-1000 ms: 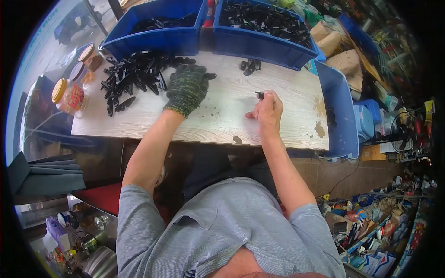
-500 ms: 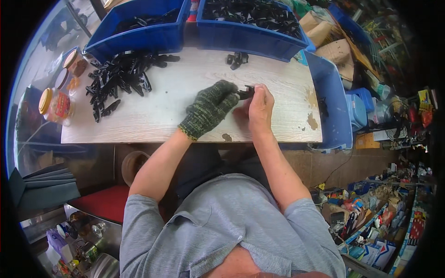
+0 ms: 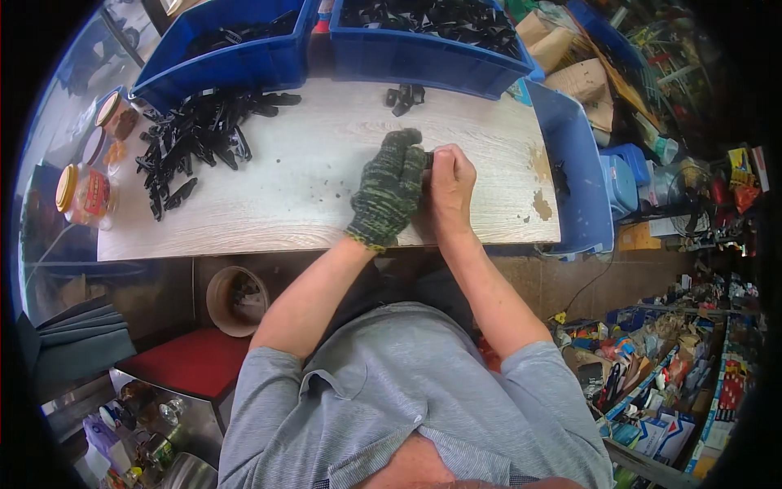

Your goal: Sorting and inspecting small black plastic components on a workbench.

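My left hand [image 3: 385, 187], in a dark green and black knitted glove, is closed above the front half of the table. Pressed up against it is my bare right hand [image 3: 450, 186], its thumb on top and its fingers curled. Between the two sits a small black plastic part [image 3: 428, 160], mostly hidden by glove and fingers. A heap of black plastic parts [image 3: 195, 134] lies on the table's left side. Beyond my hands is a small cluster of similar parts [image 3: 404, 99].
Two blue bins stand at the table's far edge, the left bin [image 3: 232, 69] and the right bin [image 3: 423, 50], both holding black parts. Lidded jars [image 3: 83, 196] line the left side. A blue tub [image 3: 588, 196] adjoins the right edge. A round bucket [image 3: 236, 301] is below the table.
My hands have drawn together, the left turning more upright, and the black part between them is now mostly covered. Small dark crumbs now show on the table left of the glove.
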Demonstrator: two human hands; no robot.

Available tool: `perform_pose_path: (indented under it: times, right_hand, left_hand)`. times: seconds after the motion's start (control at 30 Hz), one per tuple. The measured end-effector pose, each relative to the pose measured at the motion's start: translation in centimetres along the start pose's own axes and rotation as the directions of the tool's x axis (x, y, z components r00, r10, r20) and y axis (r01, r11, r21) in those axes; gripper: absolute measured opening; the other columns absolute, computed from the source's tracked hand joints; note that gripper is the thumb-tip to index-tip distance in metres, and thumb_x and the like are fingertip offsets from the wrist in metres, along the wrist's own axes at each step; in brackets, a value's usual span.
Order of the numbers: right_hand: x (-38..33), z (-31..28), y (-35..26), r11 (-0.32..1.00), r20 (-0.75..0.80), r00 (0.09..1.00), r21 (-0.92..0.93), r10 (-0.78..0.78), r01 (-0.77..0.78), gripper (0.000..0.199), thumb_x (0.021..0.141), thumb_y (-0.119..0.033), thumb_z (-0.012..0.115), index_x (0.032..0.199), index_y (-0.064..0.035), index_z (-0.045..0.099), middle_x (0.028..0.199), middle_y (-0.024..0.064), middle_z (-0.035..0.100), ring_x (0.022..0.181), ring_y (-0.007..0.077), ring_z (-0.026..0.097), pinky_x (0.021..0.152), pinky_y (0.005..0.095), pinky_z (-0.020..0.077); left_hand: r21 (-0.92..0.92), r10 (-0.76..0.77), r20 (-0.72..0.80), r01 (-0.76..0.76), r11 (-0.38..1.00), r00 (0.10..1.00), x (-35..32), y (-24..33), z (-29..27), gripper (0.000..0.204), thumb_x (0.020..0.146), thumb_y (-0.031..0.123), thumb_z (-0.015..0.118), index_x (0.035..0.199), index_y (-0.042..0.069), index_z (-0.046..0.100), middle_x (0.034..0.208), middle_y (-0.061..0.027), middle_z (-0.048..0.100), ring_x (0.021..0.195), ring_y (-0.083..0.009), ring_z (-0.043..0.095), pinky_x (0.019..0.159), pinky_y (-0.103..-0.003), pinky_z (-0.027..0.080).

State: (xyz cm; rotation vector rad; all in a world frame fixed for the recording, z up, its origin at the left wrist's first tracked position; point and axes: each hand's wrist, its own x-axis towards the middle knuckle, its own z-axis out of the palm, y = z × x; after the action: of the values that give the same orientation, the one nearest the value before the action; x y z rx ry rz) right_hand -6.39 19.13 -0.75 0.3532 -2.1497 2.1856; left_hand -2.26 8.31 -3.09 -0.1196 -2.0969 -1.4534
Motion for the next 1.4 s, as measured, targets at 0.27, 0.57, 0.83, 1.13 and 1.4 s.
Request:
perform_pose_path:
  times: [0.27, 0.57, 0.83, 1.13, 1.4]
  right_hand:
    - [0.0, -1.1, 0.0, 0.999, 0.030, 0.999, 0.030, 0.013, -0.014, 0.030, 0.098, -0.022, 0.050, 0.074, -0.0044, 0.050, 0.063, -0.0024, 0.039, 0.059, 0.0073, 0.037, 0.052, 0.0278, 0.0364]
    - [3.3, -3.3, -2.0, 0.857, -0.142, 0.873, 0.316, 0.467, -0.407, 0.025, 0.097, -0.026, 0.045, 0.085, -0.0052, 0.048, 0.056, 0.0020, 0.030, 0.045, 0.0181, 0.037, 0.052, 0.0511, 0.0577]
    - [8.6, -13.1, -2.1, 0.924, -0.526, 0.765, 0.288, 0.372, -0.251, 0.029, 0.091, -0.030, 0.054, 0.103, -0.0030, 0.054, 0.058, 0.0052, 0.033, 0.047, 0.0196, 0.041, 0.061, 0.0555, 0.0586]
    - [4.5, -4.6, -1.7, 0.893, 0.124, 0.903, 0.141, 0.412, -0.427, 0.032, 0.093, -0.032, 0.061, 0.098, -0.0003, 0.060, 0.049, 0.0014, 0.042, 0.042, 0.0150, 0.044, 0.047, 0.0398, 0.0563]
    - [2.3, -1.4, -2.7, 0.924, 0.170, 0.921, 0.096, 0.350, -0.369, 0.035, 0.096, -0.037, 0.060, 0.094, -0.0027, 0.064, 0.061, 0.0042, 0.060, 0.046, 0.0102, 0.052, 0.040, 0.0256, 0.0484]
  left_hand:
    - [-0.059, -0.191, 0.011, 0.191, 0.980, 0.982, 0.8, 1.4, 0.4, 0.027, 0.099, 0.010, 0.053, 0.124, 0.003, 0.062, 0.114, -0.0148, 0.066, 0.101, -0.0263, 0.063, 0.089, -0.037, 0.050]
    - [0.567, -0.160, -0.028, 0.147, 0.811, 0.987, 11.1, -2.8, -3.9, 0.031, 0.089, 0.028, 0.063, 0.114, 0.011, 0.069, 0.111, -0.0152, 0.070, 0.102, -0.0361, 0.066, 0.091, -0.045, 0.051]
    - [0.683, -0.339, 0.065, 0.206, 0.701, 0.938, 12.8, -1.5, -2.7, 0.036, 0.085, 0.027, 0.067, 0.117, 0.011, 0.067, 0.107, -0.0151, 0.071, 0.097, -0.0331, 0.068, 0.086, -0.044, 0.053]
    - [-0.286, -0.216, -0.112, 0.177, 0.942, 0.970, 7.0, -2.5, 0.2, 0.043, 0.084, 0.004, 0.068, 0.126, 0.007, 0.061, 0.091, -0.0155, 0.071, 0.081, -0.0146, 0.068, 0.076, -0.031, 0.054]
    - [0.052, -0.057, 0.251, 0.046, 0.998, 0.966, 5.0, 0.3, -1.3, 0.038, 0.087, 0.015, 0.068, 0.124, 0.007, 0.062, 0.084, -0.0148, 0.070, 0.074, -0.0199, 0.068, 0.071, -0.030, 0.054]
